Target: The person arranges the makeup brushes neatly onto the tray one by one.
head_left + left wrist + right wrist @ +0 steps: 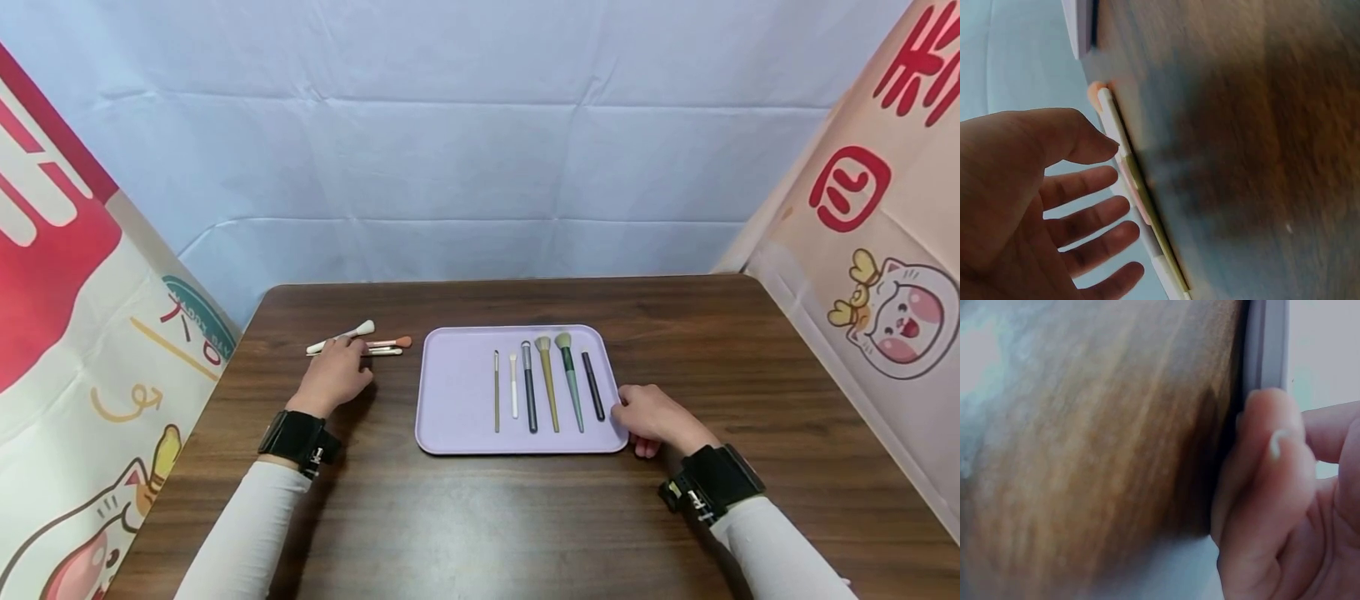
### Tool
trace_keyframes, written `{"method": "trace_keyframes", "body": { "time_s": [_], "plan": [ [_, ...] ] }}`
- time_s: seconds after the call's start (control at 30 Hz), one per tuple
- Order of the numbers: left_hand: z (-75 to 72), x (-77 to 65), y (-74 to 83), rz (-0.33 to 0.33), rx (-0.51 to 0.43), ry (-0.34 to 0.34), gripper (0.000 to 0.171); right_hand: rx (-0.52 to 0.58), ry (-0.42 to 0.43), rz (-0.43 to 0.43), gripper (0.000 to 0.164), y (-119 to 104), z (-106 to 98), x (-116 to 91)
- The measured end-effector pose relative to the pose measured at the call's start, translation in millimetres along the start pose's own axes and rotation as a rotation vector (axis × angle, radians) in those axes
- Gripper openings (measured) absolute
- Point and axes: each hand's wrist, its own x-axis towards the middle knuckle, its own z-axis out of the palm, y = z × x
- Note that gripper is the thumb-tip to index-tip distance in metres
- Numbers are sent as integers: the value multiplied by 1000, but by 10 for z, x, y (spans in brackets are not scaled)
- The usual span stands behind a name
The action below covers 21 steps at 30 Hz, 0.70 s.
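Observation:
My left hand [336, 377] reaches over a small group of makeup brushes at the table's left. Its fingers are spread and gently bent, fingertips right at the handles in the left wrist view. Among these are a white brush [364, 328], a pink brush with an orange-pink head [403, 342] and a slim pale brush [386, 352]. My right hand [654, 418] grips the right edge of a lilac tray [453, 392], its fingers curled against the rim [1266, 350]. Several brushes lie side by side on the tray, including a green one [573, 383] and a dark one [593, 386].
The brown wooden table [480, 517] runs back to a pale blue cloth [450, 167]. Printed cloth panels hang at the left [67, 333] and right [885, 375]. Black bands [300, 439] sit on both wrists.

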Motion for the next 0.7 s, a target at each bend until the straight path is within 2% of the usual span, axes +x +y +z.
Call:
{"method": "trace_keyframes", "body": {
  "time_s": [0.33, 0.7],
  "plan": [
    [32, 37, -77, 42, 19, 14, 38, 2, 1, -1, 14, -1, -6, 2],
    [78, 53, -132, 39, 32, 22, 39, 0, 3, -2, 14, -2, 8, 1]
  ]
}}
